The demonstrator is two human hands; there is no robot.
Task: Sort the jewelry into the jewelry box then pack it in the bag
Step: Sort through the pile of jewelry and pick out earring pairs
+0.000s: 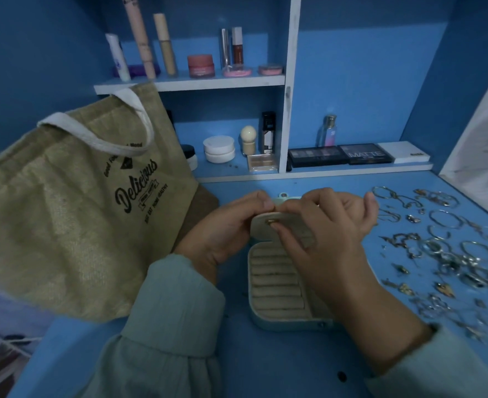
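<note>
Hands: our left hand (pixel 231 225) and right hand (pixel 320 234) pinched a small gold piece (pixel 271 222) over the open jewelry box (pixel 277 285).
Advice: we judged slow seating best.
Waiting: loose jewelry (pixel 438 254) right; bag (pixel 73 211) left.

The burlap bag (pixel 73 202) carries "Delicious" in large black script, with smaller lines around it too blurred to read surely, perhaps "Good Food". A dark eyeshadow palette (pixel 366 153) on the lower shelf (pixel 352 168) reads "MATTE".
</note>
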